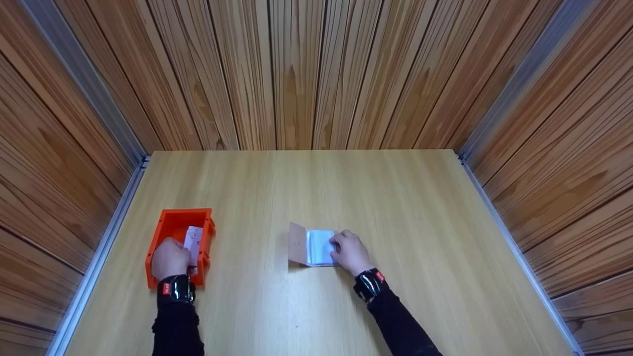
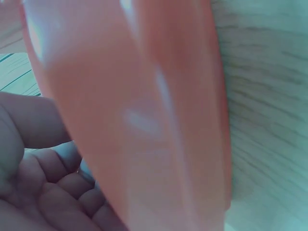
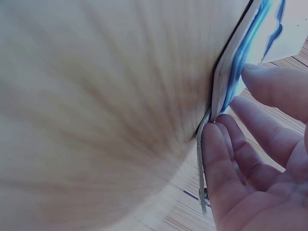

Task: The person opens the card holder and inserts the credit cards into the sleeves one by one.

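In the head view my left hand [image 1: 170,258] reaches down into an orange bin [image 1: 187,211]. A pale pink patterned packet [image 1: 193,239] stands beside it in the bin. The left wrist view shows the bin's outer wall [image 2: 139,120] covering the fingertips of the curled left hand [image 2: 53,183], so whatever they touch is hidden. On the table, my right hand [image 1: 352,252] pinches the right side of an opened cardboard folder [image 1: 297,243] with shiny blue-white plastic [image 1: 320,247] inside. Up close, the right thumb [image 3: 269,82] lies against the plastic, and fingers touch a cardboard flap [image 3: 201,168].
The wooden table [image 1: 395,198] carries the bin on its left and the folder near the middle. Plank walls [image 1: 296,74] stand at the back and both sides, with metal rails [image 1: 519,267] along the table's side edges.
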`<state>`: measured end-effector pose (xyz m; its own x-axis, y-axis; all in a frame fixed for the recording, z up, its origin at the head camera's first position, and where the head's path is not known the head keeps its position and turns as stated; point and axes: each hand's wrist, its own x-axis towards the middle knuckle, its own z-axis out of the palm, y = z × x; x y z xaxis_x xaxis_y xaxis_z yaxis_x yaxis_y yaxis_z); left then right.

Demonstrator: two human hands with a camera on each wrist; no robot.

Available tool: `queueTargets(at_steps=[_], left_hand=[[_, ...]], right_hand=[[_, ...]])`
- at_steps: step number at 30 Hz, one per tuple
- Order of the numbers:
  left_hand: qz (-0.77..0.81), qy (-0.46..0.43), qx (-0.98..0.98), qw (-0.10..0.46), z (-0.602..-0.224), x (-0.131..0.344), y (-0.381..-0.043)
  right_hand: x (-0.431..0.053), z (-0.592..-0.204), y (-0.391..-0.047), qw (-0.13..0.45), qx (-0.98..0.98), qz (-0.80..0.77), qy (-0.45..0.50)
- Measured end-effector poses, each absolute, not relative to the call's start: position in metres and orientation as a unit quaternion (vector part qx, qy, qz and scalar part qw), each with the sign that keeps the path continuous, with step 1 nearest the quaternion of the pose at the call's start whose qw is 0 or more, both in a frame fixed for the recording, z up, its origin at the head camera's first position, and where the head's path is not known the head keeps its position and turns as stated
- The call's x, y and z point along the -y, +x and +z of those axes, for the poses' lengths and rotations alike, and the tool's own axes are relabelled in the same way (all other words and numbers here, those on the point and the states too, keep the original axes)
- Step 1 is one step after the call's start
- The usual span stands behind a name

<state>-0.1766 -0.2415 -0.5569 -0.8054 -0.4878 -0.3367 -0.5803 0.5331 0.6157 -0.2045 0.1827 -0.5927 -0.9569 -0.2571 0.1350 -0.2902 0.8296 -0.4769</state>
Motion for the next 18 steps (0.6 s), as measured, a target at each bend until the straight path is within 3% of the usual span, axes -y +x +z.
queueTargets(at_steps=[12, 18], left_hand=[[0.380, -0.300, -0.874, 0.045, -0.5517, 0.2426, -0.1739], [0.386, -0.289, -0.875, 0.034, -0.5484, 0.2456, -0.1724]], right_hand=[[-0.1801, -0.5907, -0.2027, 0.020, 0.956, 0.260, 0.133], [-0.1812, -0.5922, -0.2026, 0.050, 0.955, 0.247, 0.153]])
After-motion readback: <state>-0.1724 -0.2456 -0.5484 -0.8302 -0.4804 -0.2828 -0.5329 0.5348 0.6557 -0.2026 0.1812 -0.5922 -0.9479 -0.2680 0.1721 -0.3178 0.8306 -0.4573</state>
